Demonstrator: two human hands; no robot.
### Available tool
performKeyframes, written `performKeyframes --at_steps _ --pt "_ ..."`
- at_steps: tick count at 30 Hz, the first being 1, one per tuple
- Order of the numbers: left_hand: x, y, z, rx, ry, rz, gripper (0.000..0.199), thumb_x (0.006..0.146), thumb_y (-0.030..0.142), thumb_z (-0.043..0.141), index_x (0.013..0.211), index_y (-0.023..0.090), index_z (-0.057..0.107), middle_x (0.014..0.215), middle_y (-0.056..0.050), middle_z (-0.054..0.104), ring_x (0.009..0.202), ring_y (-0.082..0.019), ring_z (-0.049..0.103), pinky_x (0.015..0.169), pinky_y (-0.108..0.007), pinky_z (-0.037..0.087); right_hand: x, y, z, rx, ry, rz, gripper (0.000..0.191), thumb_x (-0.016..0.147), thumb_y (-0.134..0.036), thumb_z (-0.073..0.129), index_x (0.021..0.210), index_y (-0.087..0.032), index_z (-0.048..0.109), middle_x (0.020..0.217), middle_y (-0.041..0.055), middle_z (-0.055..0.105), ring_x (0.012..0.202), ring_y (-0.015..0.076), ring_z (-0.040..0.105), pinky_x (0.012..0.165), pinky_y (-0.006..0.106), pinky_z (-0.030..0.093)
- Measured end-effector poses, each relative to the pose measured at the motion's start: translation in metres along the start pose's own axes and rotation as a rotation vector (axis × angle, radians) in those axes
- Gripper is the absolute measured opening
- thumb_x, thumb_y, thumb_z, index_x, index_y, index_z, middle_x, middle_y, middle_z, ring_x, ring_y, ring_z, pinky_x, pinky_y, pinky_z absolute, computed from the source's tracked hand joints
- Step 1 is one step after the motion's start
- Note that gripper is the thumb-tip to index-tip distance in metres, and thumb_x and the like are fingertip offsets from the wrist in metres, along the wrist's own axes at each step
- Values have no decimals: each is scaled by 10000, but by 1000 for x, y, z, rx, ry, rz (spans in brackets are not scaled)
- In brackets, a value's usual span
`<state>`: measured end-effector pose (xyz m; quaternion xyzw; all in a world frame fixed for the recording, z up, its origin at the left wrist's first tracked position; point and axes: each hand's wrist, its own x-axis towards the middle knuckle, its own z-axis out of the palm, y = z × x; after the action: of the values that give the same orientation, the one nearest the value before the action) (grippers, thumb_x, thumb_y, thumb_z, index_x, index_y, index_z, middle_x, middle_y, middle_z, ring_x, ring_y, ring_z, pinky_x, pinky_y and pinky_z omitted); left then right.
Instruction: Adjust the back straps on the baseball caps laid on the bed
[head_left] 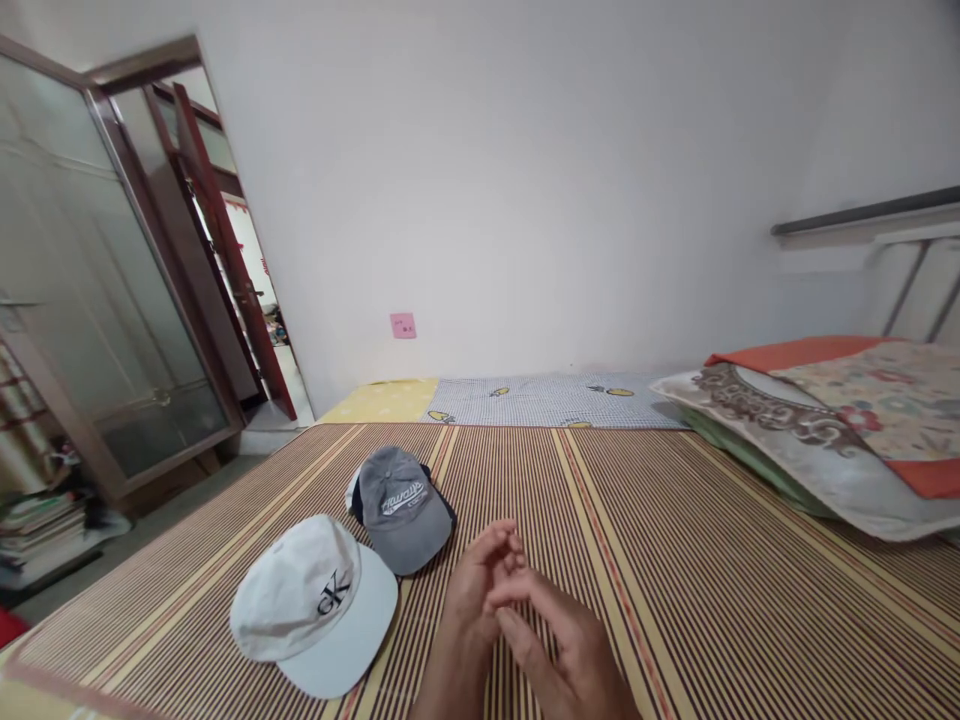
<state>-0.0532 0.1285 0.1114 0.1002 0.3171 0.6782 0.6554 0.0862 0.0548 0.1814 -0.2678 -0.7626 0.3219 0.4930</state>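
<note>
My left hand (476, 585) is held over the striped mat, palm turned inward, its fingers loosely curled and apart with nothing in them. Against its palm rest the fingertips of my right hand (566, 645); a gap shows between that thumb and forefinger, and I see no object there. To the left lies a white cap (296, 590) with black "CK" lettering, its brim toward me. Just behind it sits a grey cap (401, 510) with white script, on top of other headwear, of which only dark and white edges show.
A striped mat (720, 600) covers the bed. Pillows (810, 430) are piled at the right, beside a bed rail (870, 210). A checked cloth (525, 400) runs along the wall. On the left are a glass-panelled door (127, 250) and stacked books (41, 525).
</note>
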Motion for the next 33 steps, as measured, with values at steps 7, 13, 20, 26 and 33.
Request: performKeyframes --at_steps 7,13,20,26,33 --pt "8 9 -39 -91 331 -6 214 957 15 510 803 112 623 606 -16 627 442 -78 588 422 -127 437 9 46 -23 166 17 300 363 1005 -548 551 891 -235 696 855 38 743 832 207 733 781 296 569" --pt "12 30 -63 -126 475 119 148 1017 129 499 894 161 575 832 -76 724 618 -136 722 483 -177 549 11 107 -34 211 145 500 524 903 -720 593 874 -215 732 876 84 762 809 245 738 810 383 602" --pt "12 42 -71 -175 570 240 197 1025 171 532 830 188 520 766 -18 642 626 -114 705 507 -158 563 2 130 -35 248 133 531 525 896 -717 613 858 -210 742 867 76 753 772 225 730 764 359 600" --pt "13 41 -76 -190 587 238 202 1035 211 535 840 197 483 769 -14 635 616 -120 698 484 -158 556 -11 151 -40 345 173 624 520 805 -715 730 830 -196 757 826 83 766 714 223 726 708 362 597" --pt "20 38 -84 -180 504 229 86 1031 170 522 949 157 545 858 -70 696 657 -127 734 556 -160 601 -23 169 -42 526 311 732 496 743 -686 813 836 -201 784 832 90 777 740 234 735 712 366 600"
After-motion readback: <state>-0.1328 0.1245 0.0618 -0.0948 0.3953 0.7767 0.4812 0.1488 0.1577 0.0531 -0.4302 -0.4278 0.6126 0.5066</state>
